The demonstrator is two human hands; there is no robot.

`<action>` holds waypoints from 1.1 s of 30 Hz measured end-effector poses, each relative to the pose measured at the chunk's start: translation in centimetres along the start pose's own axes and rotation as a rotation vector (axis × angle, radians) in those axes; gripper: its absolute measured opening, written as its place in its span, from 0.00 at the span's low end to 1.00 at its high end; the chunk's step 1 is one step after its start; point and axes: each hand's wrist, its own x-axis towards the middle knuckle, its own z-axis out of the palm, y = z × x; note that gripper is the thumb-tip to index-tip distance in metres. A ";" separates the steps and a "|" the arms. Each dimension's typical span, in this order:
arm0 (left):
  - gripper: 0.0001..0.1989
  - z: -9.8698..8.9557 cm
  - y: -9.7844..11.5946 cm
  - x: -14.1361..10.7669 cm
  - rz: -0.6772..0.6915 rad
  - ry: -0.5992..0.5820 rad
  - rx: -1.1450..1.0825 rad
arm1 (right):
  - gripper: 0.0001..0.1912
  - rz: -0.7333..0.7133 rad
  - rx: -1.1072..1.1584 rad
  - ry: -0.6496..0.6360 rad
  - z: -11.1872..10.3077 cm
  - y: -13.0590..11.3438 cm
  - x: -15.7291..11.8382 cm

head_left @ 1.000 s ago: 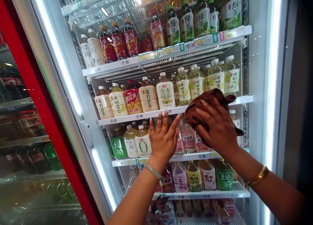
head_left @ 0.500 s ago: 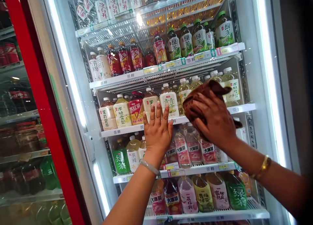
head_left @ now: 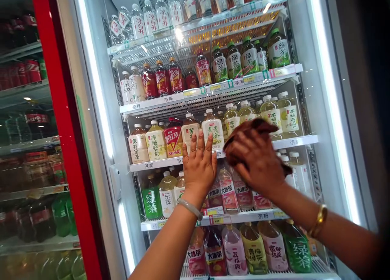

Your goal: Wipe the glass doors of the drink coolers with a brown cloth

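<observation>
My left hand (head_left: 199, 166) lies flat with its fingers spread, seemingly against the clear glass door of a lit drinks fridge. A pale bangle (head_left: 189, 208) circles that wrist. To its right, my right hand (head_left: 258, 162) presses a dark brown cloth (head_left: 254, 129) to the same glass, its fingers over the fabric; a gold band (head_left: 319, 221) is on the wrist. Behind the hands stand bottles, among them a white-labelled tea bottle (head_left: 212, 127) above my left fingertips and a pink-labelled bottle (head_left: 227, 190) between the hands. Some bottles are hidden behind my hands and the cloth.
Several shelves of bottles fill the fridge, with a price-tagged shelf edge (head_left: 213, 89) above the hands. At left, a red frame (head_left: 65, 150) borders another stocked fridge. Upright light strips (head_left: 332, 105) run down both sides.
My right hand has slid the cloth left and slightly down across the glass, uncovering bottles on the right. My left hand keeps its flat pose. The view has shifted a little.
</observation>
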 end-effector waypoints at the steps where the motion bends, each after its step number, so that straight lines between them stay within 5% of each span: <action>1: 0.35 0.0 0.0 0.0 0.008 -0.005 0.000 | 0.29 -0.107 0.025 -0.046 0.3 -0.6 -0.4; 5: 0.34 -0.2 -0.1 -0.1 0.008 -0.014 0.011 | 0.28 -0.363 0.095 -0.151 0.3 -0.4 0.6; 11: 0.34 0.0 0.0 -0.1 0.014 0.000 0.006 | 0.34 0.031 0.009 0.024 0.1 -0.1 1.0; 16: 0.35 -0.1 -0.2 -0.2 0.016 -0.026 -0.013 | 0.29 -0.361 0.065 -0.156 0.4 -0.2 0.3; 19: 0.34 -0.1 0.1 -0.1 -0.004 -0.017 -0.019 | 0.30 -0.221 0.022 -0.113 0.2 1.0 1.1; 22: 0.34 0.0 0.0 -0.1 0.000 -0.029 -0.049 | 0.30 -0.010 0.018 -0.043 0.8 -0.3 1.4; 28: 0.35 -1.0 -1.0 -0.6 -0.003 0.126 -0.304 | 0.34 0.081 0.108 -0.002 3.4 -6.3 1.1; 31: 0.35 -3.0 0.4 -0.1 0.051 0.159 -0.323 | 0.35 0.184 0.107 0.008 4.7 -7.3 1.7; 33: 0.33 -4.1 2.2 0.3 0.117 0.073 -0.319 | 0.34 0.127 0.088 -0.030 5.0 -7.0 2.1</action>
